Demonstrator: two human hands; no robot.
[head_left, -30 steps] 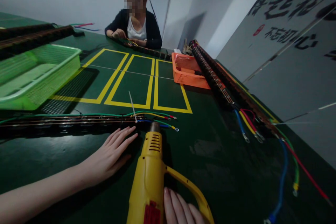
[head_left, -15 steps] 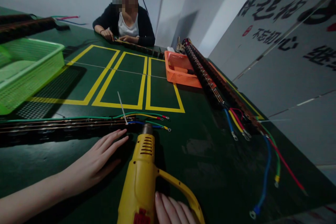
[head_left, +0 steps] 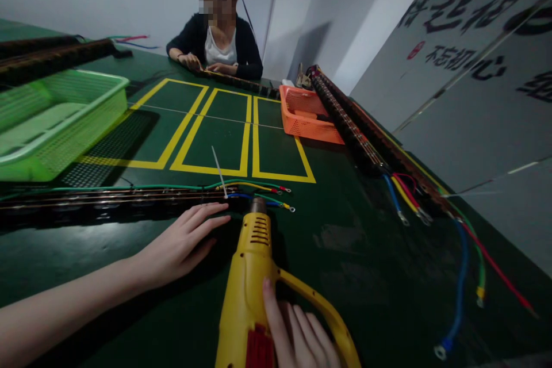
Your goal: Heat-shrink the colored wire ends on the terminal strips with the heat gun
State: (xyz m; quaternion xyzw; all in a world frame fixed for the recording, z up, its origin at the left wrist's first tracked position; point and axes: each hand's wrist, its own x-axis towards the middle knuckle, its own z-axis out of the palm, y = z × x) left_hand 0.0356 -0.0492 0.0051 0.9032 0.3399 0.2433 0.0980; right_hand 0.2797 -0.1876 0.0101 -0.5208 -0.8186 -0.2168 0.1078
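A yellow heat gun (head_left: pixel 245 282) with a metal nozzle and a red switch points away from me. My right hand (head_left: pixel 297 328) is closed around its body, with fingers passing inside the looped handle. The nozzle is at the end of a long black strip (head_left: pixel 107 204) with copper-coloured wires running along it. Green, yellow and blue leads with ring terminals (head_left: pixel 292 209) stick out past that end, and a white cable tie (head_left: pixel 219 172) stands up from it. My left hand (head_left: pixel 190 241) lies with fingers outstretched beside the strip's near edge, nothing in its grasp.
A green basket (head_left: pixel 86 109) stands at the left and an orange basket (head_left: pixel 313 132) at the back. More wired strips (head_left: pixel 345 121) lie at the right, leads (head_left: pixel 461 276) trailing nearby. Yellow tape frames (head_left: pixel 209 171) mark the green table. Across it, a person (head_left: pixel 245 49) sits working.
The whole scene has shifted to the right in view. My right hand shows more, its index finger now further up along the heat gun's side. My left hand stays outstretched by the strip.
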